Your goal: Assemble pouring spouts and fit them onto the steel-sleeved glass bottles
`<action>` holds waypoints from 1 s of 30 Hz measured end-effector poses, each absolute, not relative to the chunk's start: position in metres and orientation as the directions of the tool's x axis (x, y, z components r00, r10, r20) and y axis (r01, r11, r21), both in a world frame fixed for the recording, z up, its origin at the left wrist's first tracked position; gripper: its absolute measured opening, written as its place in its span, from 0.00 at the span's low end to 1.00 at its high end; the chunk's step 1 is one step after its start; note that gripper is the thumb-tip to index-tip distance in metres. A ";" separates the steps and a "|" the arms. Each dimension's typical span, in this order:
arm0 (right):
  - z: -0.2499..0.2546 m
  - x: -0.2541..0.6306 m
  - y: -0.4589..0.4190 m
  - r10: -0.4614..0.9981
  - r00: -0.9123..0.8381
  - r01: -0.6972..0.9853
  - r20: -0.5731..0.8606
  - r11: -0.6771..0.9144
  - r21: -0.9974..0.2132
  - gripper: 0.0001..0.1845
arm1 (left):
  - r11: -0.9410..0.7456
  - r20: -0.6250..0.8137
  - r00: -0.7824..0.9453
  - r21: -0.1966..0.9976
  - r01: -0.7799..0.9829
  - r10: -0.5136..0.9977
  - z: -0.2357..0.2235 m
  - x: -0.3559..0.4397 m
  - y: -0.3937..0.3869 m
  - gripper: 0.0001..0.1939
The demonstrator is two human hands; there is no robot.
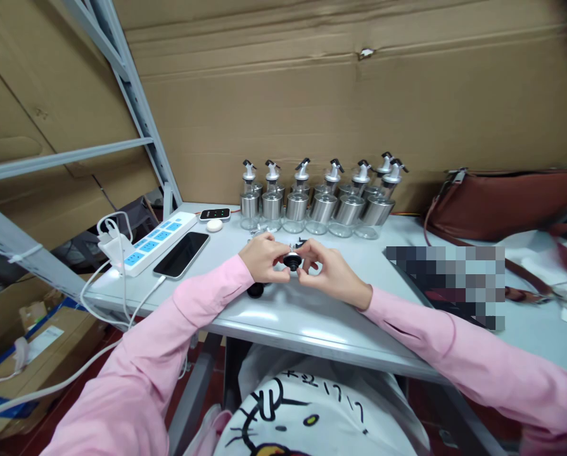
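Observation:
Between my two hands is a bottle pourer spout (293, 262), its black ribbed stopper facing me. My left hand (267, 258) is closed on its left side, thumb and fingertips against it. From the right, my right hand (331, 271) pinches the same spout with thumb and fingers. A round black piece (255, 291) lies on the table just below my left wrist. Partly hidden behind my left hand are some small clear and silvery parts (260, 232). Beyond my hands stand several glass bottles with steel sleeves (296, 206), topped with silver and black pourers.
On the left of the table (312, 323) are a white power strip (169, 233), a charging phone (182, 254), a small device with a lit display (215, 215) and a white round case (214, 225). To the right lie a brown bag (502, 199) and a blurred-out flat item (454, 285).

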State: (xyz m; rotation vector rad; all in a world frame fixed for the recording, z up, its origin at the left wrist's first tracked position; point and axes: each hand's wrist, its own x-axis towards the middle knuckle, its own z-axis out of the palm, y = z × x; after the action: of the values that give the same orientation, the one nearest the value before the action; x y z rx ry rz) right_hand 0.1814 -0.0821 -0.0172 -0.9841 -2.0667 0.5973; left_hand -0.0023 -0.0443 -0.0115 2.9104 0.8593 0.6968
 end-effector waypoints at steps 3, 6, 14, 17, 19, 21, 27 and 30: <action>-0.018 0.182 -0.082 0.793 -0.419 0.447 0.442 0.604 -0.660 0.09 | -0.852 0.417 0.748 0.164 0.496 0.516 -0.012 -0.002 -0.044 0.08; -0.018 0.183 -0.082 0.787 -0.429 0.437 0.444 0.611 -0.660 0.08 | -0.855 0.420 0.750 0.157 0.495 0.511 -0.014 -0.002 -0.044 0.08; -0.016 0.183 -0.083 0.786 -0.420 0.426 0.454 0.612 -0.666 0.06 | -0.866 0.442 0.751 0.150 0.478 0.491 -0.015 -0.001 -0.045 0.08; -0.016 0.184 -0.083 0.785 -0.420 0.431 0.455 0.614 -0.661 0.06 | -0.872 0.460 0.748 0.152 0.465 0.479 -0.015 -0.001 -0.045 0.09; -0.016 0.184 -0.083 0.781 -0.419 0.431 0.462 0.619 -0.656 0.06 | -0.878 0.477 0.744 0.150 0.455 0.467 -0.015 -0.001 -0.044 0.09; -0.016 0.184 -0.082 0.776 -0.425 0.428 0.467 0.627 -0.651 0.07 | -0.882 0.486 0.745 0.138 0.450 0.456 -0.015 -0.002 -0.043 0.09; -0.017 0.185 -0.080 0.738 -0.450 0.412 0.504 0.672 -0.616 0.09 | -0.890 0.522 0.740 0.084 0.449 0.423 -0.018 -0.005 -0.040 0.08; -0.016 0.186 -0.079 0.730 -0.431 0.436 0.531 0.683 -0.586 0.11 | -0.886 0.530 0.735 0.073 0.458 0.424 -0.019 -0.006 -0.039 0.09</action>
State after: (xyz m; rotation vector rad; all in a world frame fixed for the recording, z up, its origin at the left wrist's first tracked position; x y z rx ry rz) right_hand 0.1864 -0.0793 -0.0159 -0.8935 -2.0890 0.4644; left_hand -0.0056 -0.0387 -0.0187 2.9834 0.7591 0.8871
